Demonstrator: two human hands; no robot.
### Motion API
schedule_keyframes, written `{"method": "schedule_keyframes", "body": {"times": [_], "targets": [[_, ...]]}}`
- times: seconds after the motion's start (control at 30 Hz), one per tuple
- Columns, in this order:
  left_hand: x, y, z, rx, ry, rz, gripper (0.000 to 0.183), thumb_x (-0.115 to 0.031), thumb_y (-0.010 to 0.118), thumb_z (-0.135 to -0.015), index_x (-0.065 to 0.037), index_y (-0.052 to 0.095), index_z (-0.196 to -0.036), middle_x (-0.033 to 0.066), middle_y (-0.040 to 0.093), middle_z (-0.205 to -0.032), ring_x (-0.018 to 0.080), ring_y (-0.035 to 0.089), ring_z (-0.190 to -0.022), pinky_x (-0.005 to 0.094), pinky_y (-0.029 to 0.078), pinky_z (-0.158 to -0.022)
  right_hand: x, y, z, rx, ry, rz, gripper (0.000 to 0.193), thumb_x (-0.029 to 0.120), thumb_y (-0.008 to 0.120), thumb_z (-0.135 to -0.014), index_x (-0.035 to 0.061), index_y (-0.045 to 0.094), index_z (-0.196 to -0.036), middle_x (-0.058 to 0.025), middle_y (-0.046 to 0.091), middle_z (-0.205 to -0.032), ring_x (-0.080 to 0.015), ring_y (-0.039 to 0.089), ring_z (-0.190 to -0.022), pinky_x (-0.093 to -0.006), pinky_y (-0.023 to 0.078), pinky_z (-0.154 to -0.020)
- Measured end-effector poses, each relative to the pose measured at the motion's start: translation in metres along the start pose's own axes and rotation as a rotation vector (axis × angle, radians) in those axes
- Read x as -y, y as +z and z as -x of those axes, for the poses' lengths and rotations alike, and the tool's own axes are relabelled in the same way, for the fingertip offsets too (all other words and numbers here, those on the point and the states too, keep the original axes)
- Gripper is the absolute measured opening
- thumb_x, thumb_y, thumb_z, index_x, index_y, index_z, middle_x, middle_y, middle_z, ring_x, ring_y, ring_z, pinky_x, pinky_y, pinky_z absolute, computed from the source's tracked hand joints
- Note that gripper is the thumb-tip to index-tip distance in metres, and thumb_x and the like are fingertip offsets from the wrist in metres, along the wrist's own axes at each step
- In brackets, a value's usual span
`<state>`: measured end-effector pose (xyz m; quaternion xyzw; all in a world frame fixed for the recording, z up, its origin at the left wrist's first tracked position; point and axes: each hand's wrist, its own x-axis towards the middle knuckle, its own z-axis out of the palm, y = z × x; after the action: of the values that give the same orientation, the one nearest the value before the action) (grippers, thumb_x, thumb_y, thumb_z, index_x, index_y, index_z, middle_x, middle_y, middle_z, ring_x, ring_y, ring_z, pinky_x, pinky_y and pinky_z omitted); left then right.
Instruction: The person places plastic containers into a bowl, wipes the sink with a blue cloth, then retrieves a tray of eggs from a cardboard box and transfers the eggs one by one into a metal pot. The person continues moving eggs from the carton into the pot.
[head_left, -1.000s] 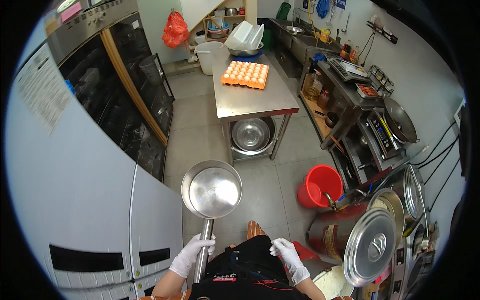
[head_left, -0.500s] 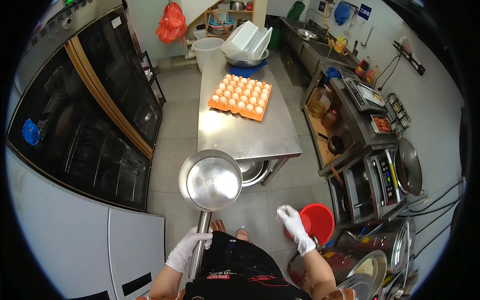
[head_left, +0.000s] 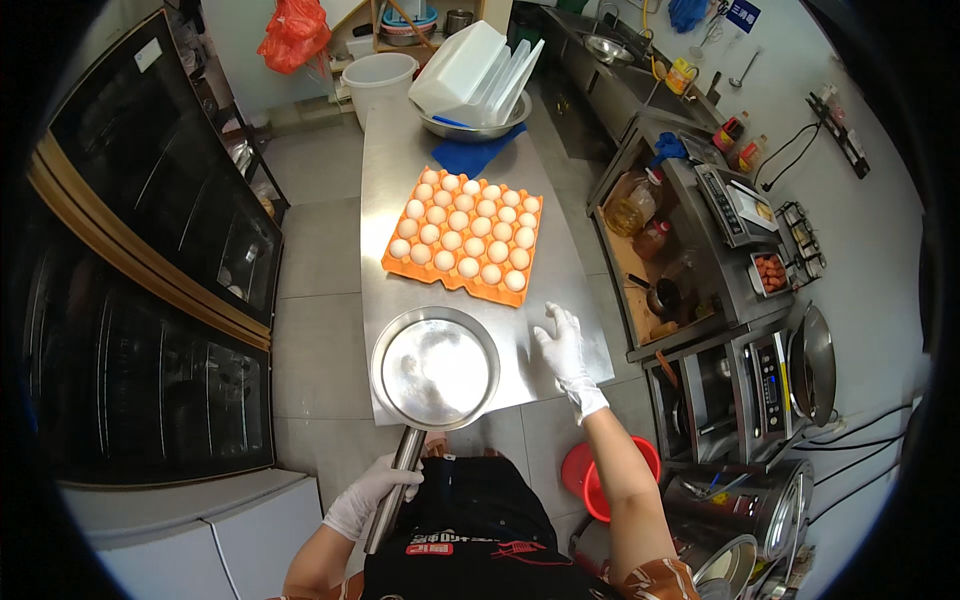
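Steel table (head_left: 400,180): pan (head_left: 435,367) handle (head_left: 393,490) points toward person.

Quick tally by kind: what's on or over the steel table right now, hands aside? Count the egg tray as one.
Pan, held in the left hand: 1
Egg tray: 1
Blue cloth: 1
Steel bowl: 1
Stack of white tubs in the bowl: 1
Total: 5

Orange egg tray (head_left: 462,236), red bucket (head_left: 585,482)
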<state>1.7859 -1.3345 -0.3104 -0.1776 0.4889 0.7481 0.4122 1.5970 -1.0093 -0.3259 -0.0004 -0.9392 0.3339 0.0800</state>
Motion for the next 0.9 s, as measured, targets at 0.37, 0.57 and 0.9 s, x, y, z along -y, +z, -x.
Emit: {"method": "schedule_keyframes", "body": {"times": [0.37, 0.57, 0.9], "targets": [[-0.032, -0.016, -0.034, -0.014, -0.107, -0.013, 0.031, -0.007, 0.07, -0.075, 0.0, 0.052, -0.099, 0.0062, 0.053, -0.069, 0.0163, 0.054, -0.054, 0.0288, 0.044, -0.051, 0.005, 0.029, -0.099, 0.227, -0.335, 0.376, 0.053, 0.012, 0.069, -0.072, 0.008, 0.055, -0.123, -0.0111, 0.054, -0.119, -0.0302, 0.05, -0.107, -0.0394, 0.044, -0.093], [-0.029, -0.002, -0.035, -0.066, -0.116, 0.051, 0.03, -0.006, 0.069, -0.075, 0.0, 0.051, -0.099, 0.0063, 0.053, -0.069, 0.0169, 0.055, -0.054, 0.029, 0.044, -0.051, -0.007, 0.032, -0.101, 0.227, -0.294, 0.167, 0.046, 0.013, 0.07, -0.072, 0.0056, 0.058, -0.115, -0.0097, 0.056, -0.118, -0.031, 0.05, -0.107, -0.0399, 0.042, -0.094], [-0.045, 0.025, -0.032, -0.124, -0.15, 0.116, 0.027, -0.007, 0.069, -0.078, 0.001, 0.054, -0.099, 0.0057, 0.054, -0.064, 0.0152, 0.056, -0.053, 0.0276, 0.044, -0.051, 0.01, -0.023, -0.095, 0.525, 0.336, -1.053, 0.043, 0.005, 0.066, -0.084, 0.0042, 0.057, -0.126, -0.0066, 0.065, -0.109, -0.0137, 0.06, -0.1, -0.0272, 0.047, -0.09]]}}
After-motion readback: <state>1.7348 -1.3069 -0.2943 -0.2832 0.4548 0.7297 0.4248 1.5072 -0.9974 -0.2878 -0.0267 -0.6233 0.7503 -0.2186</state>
